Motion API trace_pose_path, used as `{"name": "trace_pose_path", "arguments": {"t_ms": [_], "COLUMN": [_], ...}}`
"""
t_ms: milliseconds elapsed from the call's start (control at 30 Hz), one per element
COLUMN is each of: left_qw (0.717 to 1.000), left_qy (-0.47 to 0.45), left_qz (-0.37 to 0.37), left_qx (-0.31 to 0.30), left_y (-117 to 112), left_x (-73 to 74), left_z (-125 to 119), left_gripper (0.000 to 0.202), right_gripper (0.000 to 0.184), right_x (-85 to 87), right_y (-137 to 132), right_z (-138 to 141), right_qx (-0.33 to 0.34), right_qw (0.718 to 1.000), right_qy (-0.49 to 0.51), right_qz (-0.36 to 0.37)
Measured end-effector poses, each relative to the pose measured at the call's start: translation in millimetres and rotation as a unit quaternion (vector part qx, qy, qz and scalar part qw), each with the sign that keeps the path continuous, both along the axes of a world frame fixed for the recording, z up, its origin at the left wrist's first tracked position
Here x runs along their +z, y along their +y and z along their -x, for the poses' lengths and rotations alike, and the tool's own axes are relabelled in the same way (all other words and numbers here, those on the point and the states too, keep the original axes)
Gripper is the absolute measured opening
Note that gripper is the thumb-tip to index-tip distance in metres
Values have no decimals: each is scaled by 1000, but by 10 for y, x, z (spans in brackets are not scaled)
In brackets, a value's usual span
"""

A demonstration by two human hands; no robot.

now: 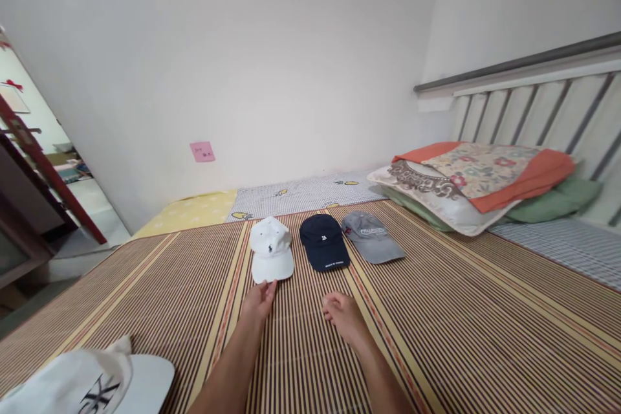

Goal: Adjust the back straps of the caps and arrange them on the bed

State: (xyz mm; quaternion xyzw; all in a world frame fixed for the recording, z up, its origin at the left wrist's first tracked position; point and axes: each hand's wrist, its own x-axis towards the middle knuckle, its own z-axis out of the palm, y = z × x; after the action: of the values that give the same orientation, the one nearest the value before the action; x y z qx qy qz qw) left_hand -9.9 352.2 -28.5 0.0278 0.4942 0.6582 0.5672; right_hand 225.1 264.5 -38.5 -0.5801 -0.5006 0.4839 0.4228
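Observation:
A white baseball cap [270,249] with a small dark emblem lies on the striped mat, its brim towards me. My left hand [259,299] has its thumb and fingertips closed at the front edge of that brim. To the right sit a navy baseball cap [323,242] and a grey baseball cap [372,237], side by side. My right hand [339,312] is loosely curled over the mat in front of the navy cap, apart from it, with nothing visible in its fingers. Another white cap [87,381] with black letters is partly cut off at the lower left.
The striped bamboo mat [475,317] covers most of the bed. Pillows [480,174] are stacked at the right by the slatted headboard [543,110]. A pink note [202,151] is stuck to the wall. An open doorway [87,194] shows at the far left.

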Motion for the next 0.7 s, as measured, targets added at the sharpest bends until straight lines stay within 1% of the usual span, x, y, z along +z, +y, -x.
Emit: {"name": "trace_pose_path", "arguments": {"t_ms": [200,367,567,700], "left_qw": [1000,1000,1000,1000], "left_qy": [6,18,23,28], "left_qz": [11,23,15,1], "left_qx": [-15,-1,7,12], "left_y": [-93,-105,-83,-62], "left_x": [55,71,56,1], "left_z": [-19,-20,-25,-22], "left_gripper": [30,28,30,29], "right_gripper": [20,19,23,20], "right_x": [46,34,81,111], "right_y": [-33,-17,-49,-62], "right_z": [-36,-31,-37,-26], "right_qx": [14,16,22,16], "right_qw": [1000,1000,1000,1000], "right_qy": [-9,-13,-10,-16], "right_qz": [2,4,6,9]}}
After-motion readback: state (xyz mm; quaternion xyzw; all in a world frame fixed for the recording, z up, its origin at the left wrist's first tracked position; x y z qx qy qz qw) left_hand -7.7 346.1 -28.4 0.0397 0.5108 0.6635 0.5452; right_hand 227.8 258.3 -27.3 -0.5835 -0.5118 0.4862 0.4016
